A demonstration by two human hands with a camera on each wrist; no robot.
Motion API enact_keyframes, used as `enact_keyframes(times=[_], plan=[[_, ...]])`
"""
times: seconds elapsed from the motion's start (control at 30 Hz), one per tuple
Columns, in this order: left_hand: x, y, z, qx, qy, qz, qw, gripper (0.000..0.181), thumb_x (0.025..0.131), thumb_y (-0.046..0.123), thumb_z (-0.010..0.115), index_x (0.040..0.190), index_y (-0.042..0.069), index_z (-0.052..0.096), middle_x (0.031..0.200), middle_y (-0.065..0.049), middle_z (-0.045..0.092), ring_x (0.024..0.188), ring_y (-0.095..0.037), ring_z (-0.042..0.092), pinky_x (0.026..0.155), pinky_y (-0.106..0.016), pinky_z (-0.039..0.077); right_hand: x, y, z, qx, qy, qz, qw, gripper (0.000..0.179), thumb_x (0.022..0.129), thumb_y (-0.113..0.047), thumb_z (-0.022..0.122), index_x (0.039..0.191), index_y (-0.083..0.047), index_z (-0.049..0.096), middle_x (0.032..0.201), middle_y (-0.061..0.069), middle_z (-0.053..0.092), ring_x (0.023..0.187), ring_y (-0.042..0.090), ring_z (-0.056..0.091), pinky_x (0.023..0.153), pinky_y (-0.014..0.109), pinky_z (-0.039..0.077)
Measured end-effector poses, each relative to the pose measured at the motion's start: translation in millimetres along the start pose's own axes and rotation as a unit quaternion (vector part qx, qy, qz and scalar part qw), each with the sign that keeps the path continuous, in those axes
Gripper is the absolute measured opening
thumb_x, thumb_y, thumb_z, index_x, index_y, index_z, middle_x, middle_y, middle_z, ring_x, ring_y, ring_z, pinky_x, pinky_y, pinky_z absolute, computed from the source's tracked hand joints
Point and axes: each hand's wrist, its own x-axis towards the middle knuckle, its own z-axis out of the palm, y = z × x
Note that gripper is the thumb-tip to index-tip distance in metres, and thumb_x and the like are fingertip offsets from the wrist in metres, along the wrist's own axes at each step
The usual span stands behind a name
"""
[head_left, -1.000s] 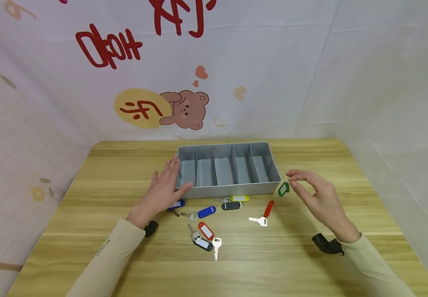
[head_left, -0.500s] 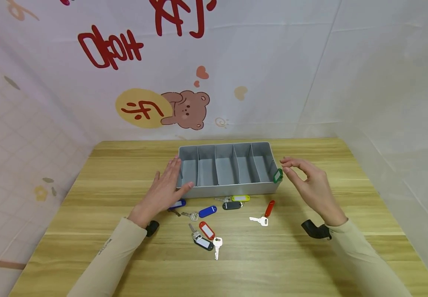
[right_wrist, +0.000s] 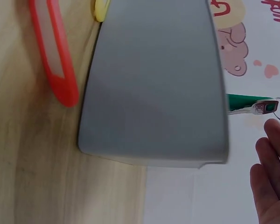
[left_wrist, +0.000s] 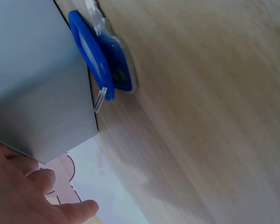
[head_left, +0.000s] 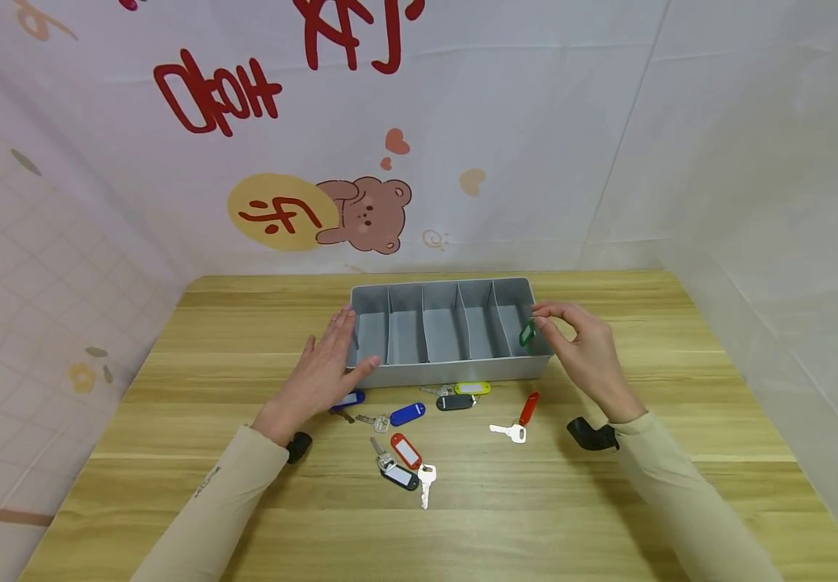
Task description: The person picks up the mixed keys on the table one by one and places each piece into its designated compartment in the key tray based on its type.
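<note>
Grey box (head_left: 455,373) — five compartments (head_left: 444,331), no deposits seen. Right hand (head_left: 587,354): pinching green key tag (head_left: 527,334) at box's right-end compartment. Left hand (head_left: 319,375): fingers extended, touching box's left end. Outstanding — tagged keys (head_left: 407,415), in front of box.

A wood-grain desk (head_left: 499,517) is forming the working surface of a small, booth-like station. White, lightly creased sheeting (head_left: 549,121) is enclosing the desk at the rear and on both sides. The rear face is carrying a printed bear (head_left: 375,217), hearts (head_left: 397,141) and red lettering (head_left: 204,101); the left face is showing a pale grid pattern (head_left: 26,242). Building type is not being made clear.
</note>
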Motion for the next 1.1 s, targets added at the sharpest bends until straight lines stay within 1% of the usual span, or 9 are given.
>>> enact_keyframes(times=[0.13, 0.2, 0.3, 0.43, 0.53, 0.6, 0.87, 1.1], plan=[[-0.1, 0.1, -0.4, -0.001, -0.004, -0.002, 1.0, 0.097, 0.103, 0.065, 0.045, 0.166, 0.003, 0.006, 0.174, -0.011, -0.001, 0.159, -0.031, 0.004, 0.119, -0.071, 0.015, 3.1, 5.4, 7.4, -0.011, -0.002, -0.003, 0.9999, 0.008, 0.096, -0.004, 0.073, 0.104, -0.005, 0.076, 0.114, 0.008, 0.076, 0.11, 0.028, 0.07, 0.097, 0.014, 0.042], [-0.1, -0.2, -0.2, 0.0, -0.004, -0.002, 1.0, 0.097, 0.103, 0.064, 0.046, 0.166, 0.003, 0.006, 0.174, -0.011, -0.001, 0.159, -0.031, 0.004, 0.118, -0.071, 0.015, 4.5, 7.4, 10.6, -0.018, -0.003, -0.005, 0.9998, 0.009, 0.095, -0.003, 0.074, 0.104, -0.004, 0.076, 0.113, 0.009, 0.076, 0.11, 0.03, 0.07, 0.098, 0.013, 0.041], [0.0, -0.5, -0.1, -0.002, -0.005, -0.003, 1.0, 0.097, 0.103, 0.064, 0.046, 0.166, 0.003, 0.005, 0.174, -0.011, -0.001, 0.159, -0.03, 0.003, 0.118, -0.071, 0.015, 6.9, 11.1, 15.2, -0.031, -0.006, -0.008, 0.9995, 0.01, 0.095, -0.003, 0.074, 0.105, -0.003, 0.076, 0.111, 0.01, 0.076, 0.109, 0.03, 0.07, 0.098, 0.018, 0.043], [0.0, -0.4, 0.1, -0.007, -0.003, -0.004, 1.0, 0.097, 0.103, 0.065, 0.046, 0.166, 0.003, 0.005, 0.174, -0.012, -0.001, 0.159, -0.03, 0.002, 0.118, -0.072, 0.015, 10.4, 16.8, 20.9, -0.047, -0.013, -0.019, 0.9986, 0.011, 0.093, -0.001, 0.075, 0.104, -0.001, 0.076, 0.109, 0.011, 0.077, 0.105, 0.031, 0.072, 0.095, 0.035, 0.051], [0.2, -0.1, 0.2, -0.01, 0.0, -0.004, 0.9999, 0.097, 0.103, 0.065, 0.046, 0.166, 0.002, 0.006, 0.174, -0.013, 0.001, 0.16, -0.03, 0.002, 0.118, -0.072, 0.015, 12.7, 18.7, 23.5, -0.052, -0.019, -0.028, 0.9981, 0.011, 0.093, 0.0, 0.076, 0.104, 0.0, 0.077, 0.108, 0.012, 0.077, 0.103, 0.032, 0.072, 0.091, 0.046, 0.052], [0.3, 0.1, 0.1, -0.01, 0.0, -0.004, 0.9999, 0.097, 0.103, 0.065, 0.046, 0.166, 0.003, 0.006, 0.174, -0.013, 0.002, 0.159, -0.031, 0.002, 0.118, -0.072, 0.015, 13.8, 19.1, 24.5, -0.053, -0.023, -0.031, 0.9978, 0.011, 0.092, 0.0, 0.076, 0.104, 0.0, 0.077, 0.108, 0.013, 0.076, 0.102, 0.033, 0.072, 0.088, 0.048, 0.053], [0.0, -0.1, 0.6, -0.007, -0.002, -0.005, 1.0, 0.098, 0.102, 0.065, 0.046, 0.166, 0.003, 0.005, 0.174, -0.013, 0.001, 0.159, -0.032, 0.003, 0.117, -0.073, 0.015, 15.7, 24.3, 28.6, -0.064, -0.04, -0.028, 0.9968, 0.009, 0.092, 0.001, 0.076, 0.101, 0.001, 0.076, 0.111, 0.015, 0.075, 0.106, 0.036, 0.071, 0.086, 0.051, 0.053], [0.1, -0.3, 0.2, -0.009, -0.004, -0.006, 0.9999, 0.098, 0.102, 0.066, 0.045, 0.166, 0.004, 0.005, 0.174, -0.013, -0.001, 0.159, -0.031, 0.001, 0.117, -0.073, 0.015, 16.0, 26.6, 32.2, -0.064, -0.049, -0.014, 0.9966, 0.009, 0.091, 0.004, 0.076, 0.099, 0.002, 0.077, 0.114, 0.017, 0.075, 0.108, 0.038, 0.069, 0.09, 0.054, 0.052]])
